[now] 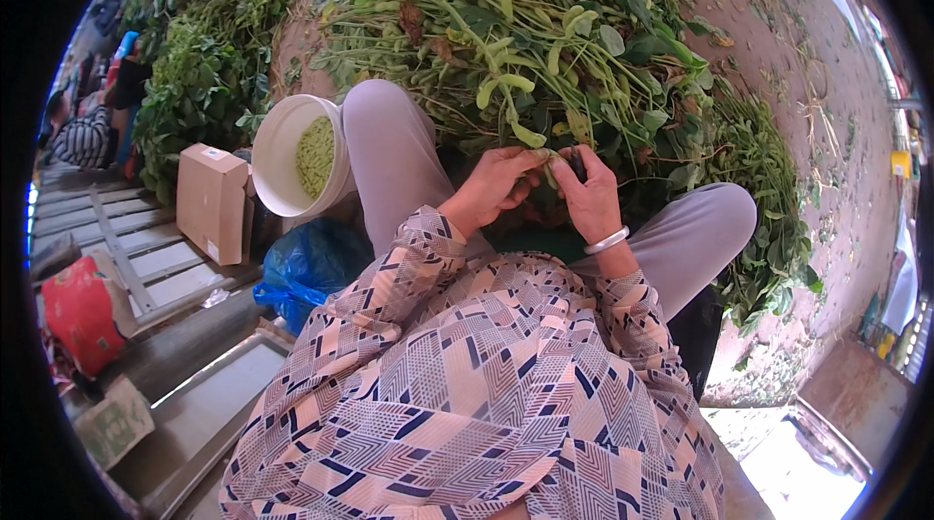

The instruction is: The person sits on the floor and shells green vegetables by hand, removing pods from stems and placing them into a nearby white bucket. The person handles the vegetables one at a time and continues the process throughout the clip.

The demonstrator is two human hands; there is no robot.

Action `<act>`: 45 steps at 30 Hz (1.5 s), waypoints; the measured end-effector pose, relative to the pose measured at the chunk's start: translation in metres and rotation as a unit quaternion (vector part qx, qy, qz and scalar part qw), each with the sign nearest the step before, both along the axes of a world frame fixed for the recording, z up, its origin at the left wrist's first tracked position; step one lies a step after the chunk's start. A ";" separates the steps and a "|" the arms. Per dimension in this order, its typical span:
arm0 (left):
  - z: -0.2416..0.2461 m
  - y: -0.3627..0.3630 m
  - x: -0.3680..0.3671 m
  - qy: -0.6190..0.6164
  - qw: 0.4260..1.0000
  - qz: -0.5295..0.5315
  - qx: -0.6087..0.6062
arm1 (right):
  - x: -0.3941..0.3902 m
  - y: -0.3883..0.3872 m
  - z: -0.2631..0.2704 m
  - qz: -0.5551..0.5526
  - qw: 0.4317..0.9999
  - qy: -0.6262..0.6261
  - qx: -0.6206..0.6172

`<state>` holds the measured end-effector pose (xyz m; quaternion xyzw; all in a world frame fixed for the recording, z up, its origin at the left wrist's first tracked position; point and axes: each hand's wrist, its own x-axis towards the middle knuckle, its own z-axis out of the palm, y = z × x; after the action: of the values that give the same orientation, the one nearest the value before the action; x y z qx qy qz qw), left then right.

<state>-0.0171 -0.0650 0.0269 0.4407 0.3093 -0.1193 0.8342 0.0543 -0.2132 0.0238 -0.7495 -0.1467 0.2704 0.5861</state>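
Above my lap, my left hand and my right hand meet, pinching a green soybean pod between their fingertips. A small dark thing shows at the right hand's fingers; what it is I cannot tell. The right wrist wears a silver-coloured bangle. Just beyond my hands lies a big heap of cut soybean plants with pods on their stems. Beside my left knee, a white plastic bucket leans with its mouth towards me, holding shelled green beans.
Left of the bucket stands a cardboard box, with a blue plastic bag nearer me. More green plants are piled at the far left. Another person in a striped top sits at the left edge. Bare ground stretches to the right.
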 end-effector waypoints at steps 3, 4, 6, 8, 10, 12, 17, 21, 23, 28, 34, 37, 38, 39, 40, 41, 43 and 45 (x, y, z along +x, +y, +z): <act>-0.006 -0.002 0.001 -0.003 1.000 0.010 0.000 | -0.002 0.000 -0.001 -0.026 0.999 0.011 0.019; -0.011 -0.003 0.001 0.001 1.000 0.015 0.000 | -0.003 0.001 -0.002 -0.039 0.999 0.016 0.032; -0.014 -0.002 0.002 0.003 1.000 0.027 -0.006 | -0.005 0.004 0.000 -0.080 0.987 -0.137 0.031; -0.013 0.000 0.003 -0.001 0.999 0.043 -0.018 | -0.007 0.002 0.008 -0.076 0.981 -0.176 -0.010; -0.012 0.000 0.003 -0.002 0.999 0.043 -0.020 | -0.012 -0.004 0.031 -0.028 0.990 -0.103 -0.093; -0.010 -0.001 0.003 -0.002 0.999 0.038 -0.020 | -0.015 -0.005 0.026 0.007 0.986 -0.136 -0.098; -0.009 -0.006 0.001 -0.001 0.997 0.039 -0.067 | -0.018 -0.006 0.022 0.017 0.982 -0.169 -0.086; -0.022 -0.008 -0.005 -0.020 0.974 0.036 -0.222 | -0.017 -0.007 0.020 0.003 0.991 -0.116 -0.070; -0.023 -0.009 -0.006 -0.020 0.962 0.036 -0.270 | -0.019 -0.010 0.011 -0.007 0.993 -0.103 -0.065; -0.024 -0.010 -0.006 -0.025 0.977 0.043 -0.205 | -0.022 -0.019 0.007 0.036 0.999 0.004 -0.036; -0.024 -0.011 -0.001 -0.024 0.990 0.062 -0.128 | -0.027 -0.025 0.024 0.085 0.993 0.072 -0.042; -0.022 -0.013 -0.001 -0.023 0.991 0.069 -0.113 | -0.029 -0.023 0.025 0.080 0.992 0.089 -0.041; -0.022 -0.013 -0.001 -0.026 0.991 0.070 -0.109 | -0.029 -0.023 0.024 0.076 0.992 0.095 -0.040; -0.022 -0.013 -0.001 -0.032 0.990 0.067 -0.116 | -0.029 -0.024 0.019 0.064 0.989 0.131 -0.012; -0.022 -0.012 -0.002 -0.038 0.990 0.064 -0.124 | -0.030 -0.025 0.011 0.051 0.985 0.167 0.015; -0.022 -0.010 -0.002 -0.044 0.988 0.062 -0.131 | -0.031 -0.026 0.007 0.039 0.978 0.202 0.042; -0.020 -0.006 -0.003 -0.057 0.981 0.041 -0.179 | -0.027 -0.025 0.021 0.013 0.936 0.343 0.071; -0.017 -0.002 -0.004 -0.062 0.978 0.021 -0.199 | -0.023 -0.026 0.026 0.013 0.901 0.423 0.095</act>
<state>-0.0211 -0.0667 0.0100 0.2658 0.2362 -0.1329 0.9252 0.0309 -0.2390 0.0497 -0.5035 0.0800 0.5541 0.6581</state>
